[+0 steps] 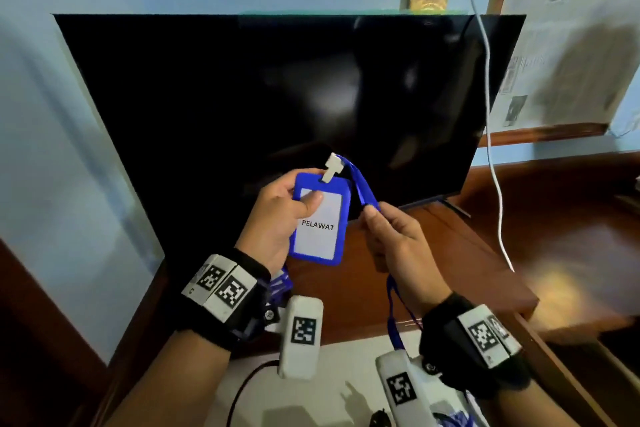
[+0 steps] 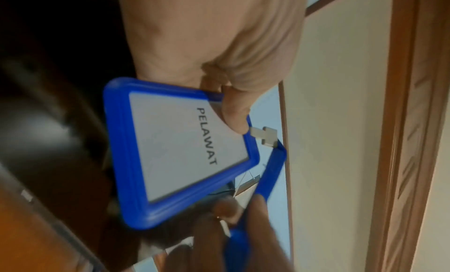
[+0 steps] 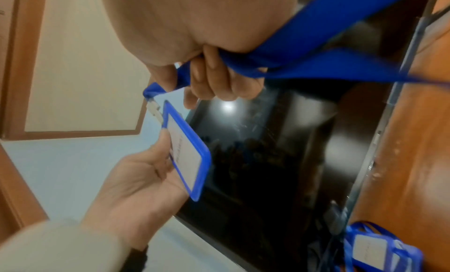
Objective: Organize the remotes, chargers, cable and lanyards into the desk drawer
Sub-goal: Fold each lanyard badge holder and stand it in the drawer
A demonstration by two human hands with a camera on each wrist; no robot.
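My left hand [image 1: 277,215] holds a blue badge holder [image 1: 320,229] marked PELAWAT upright in front of the TV, thumb on its face. The same badge holder [image 2: 185,156] fills the left wrist view under my thumb. A white clip [image 1: 333,166] joins it to a blue lanyard strap [image 1: 363,189]. My right hand [image 1: 391,236] pinches that strap just right of the badge, and the strap hangs down past my right wrist. In the right wrist view my right-hand fingers [image 3: 214,77] curl round the strap [image 3: 316,50]. More blue badge holders [image 3: 380,251] lie on the desk by the TV.
A large black TV [image 1: 277,97] stands on the brown wooden desk [image 1: 467,253] right behind my hands. A white cable [image 1: 495,184] hangs down at the right onto the desk. A white surface [image 1: 311,399] with a black cable [image 1: 242,388] lies below my wrists.
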